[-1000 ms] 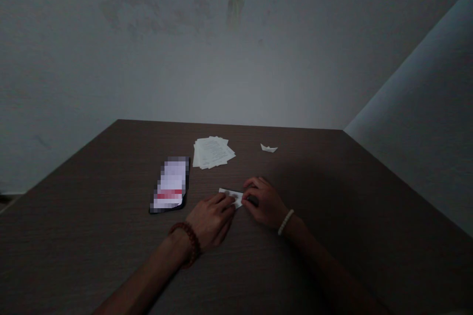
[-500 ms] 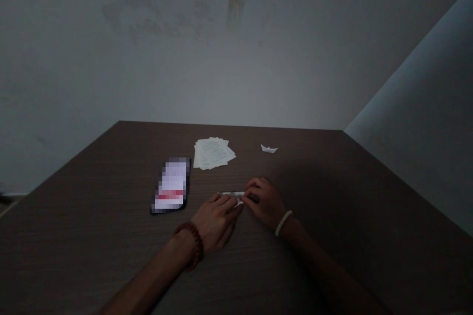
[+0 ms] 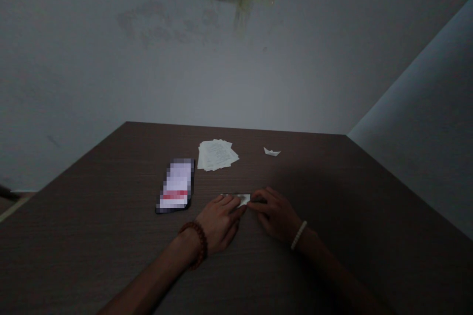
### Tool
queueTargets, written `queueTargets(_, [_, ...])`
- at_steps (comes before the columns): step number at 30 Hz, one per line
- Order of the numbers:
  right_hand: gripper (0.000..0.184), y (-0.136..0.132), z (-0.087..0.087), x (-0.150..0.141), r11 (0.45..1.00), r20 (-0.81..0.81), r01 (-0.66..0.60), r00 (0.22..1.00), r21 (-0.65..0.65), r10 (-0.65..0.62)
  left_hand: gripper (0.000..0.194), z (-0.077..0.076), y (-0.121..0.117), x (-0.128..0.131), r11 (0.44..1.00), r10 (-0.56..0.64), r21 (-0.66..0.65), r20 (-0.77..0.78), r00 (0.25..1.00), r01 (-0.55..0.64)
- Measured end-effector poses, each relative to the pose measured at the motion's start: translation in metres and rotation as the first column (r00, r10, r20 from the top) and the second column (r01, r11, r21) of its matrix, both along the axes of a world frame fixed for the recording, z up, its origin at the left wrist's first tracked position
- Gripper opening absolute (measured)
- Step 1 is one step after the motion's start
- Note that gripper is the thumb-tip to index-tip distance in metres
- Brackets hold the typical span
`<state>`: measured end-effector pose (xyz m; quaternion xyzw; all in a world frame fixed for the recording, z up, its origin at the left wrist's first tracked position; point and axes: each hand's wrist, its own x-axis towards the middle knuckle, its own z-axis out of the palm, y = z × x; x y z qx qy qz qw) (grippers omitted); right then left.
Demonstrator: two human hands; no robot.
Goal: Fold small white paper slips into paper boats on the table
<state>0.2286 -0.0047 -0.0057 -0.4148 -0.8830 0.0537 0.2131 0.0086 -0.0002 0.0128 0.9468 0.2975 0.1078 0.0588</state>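
A small folded white paper (image 3: 242,199) lies flat on the dark wooden table (image 3: 332,197), mostly covered by both hands. My left hand (image 3: 219,221), with a brown bead bracelet at the wrist, presses its fingers down on the paper's left part. My right hand (image 3: 277,214), with a white bead bracelet, pinches the paper's right edge with its fingertips. The scene is dim and the fingertips are hard to make out.
A phone (image 3: 176,191) with a lit screen lies to the left of the hands. A loose stack of white sheets (image 3: 217,154) sits farther back. A small folded paper boat (image 3: 271,151) rests behind on the right. Walls close off the back and right.
The paper has been folded narrower and now lies flatter under the fingers. Both hands shifted slightly toward me, and the camera view moved a little.
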Motion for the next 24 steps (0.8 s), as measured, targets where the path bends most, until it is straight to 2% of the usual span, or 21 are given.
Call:
queueTargets(11, [0.043,-0.0031,0.003,-0.0019,0.999,0.157,-0.042,0.987,0.014,0.04,0.032,-0.004,0.0021,-0.0026,0.998,0.007,-0.055,0.055,0.998,-0.004])
queueTargets(24, [0.038,-0.0039,-0.0001,-0.002,0.995,0.058,0.094,0.994,0.016,-0.094,0.03,-0.0062,0.0017,-0.0051,0.999,0.012,-0.05,0.058,0.998,-0.01])
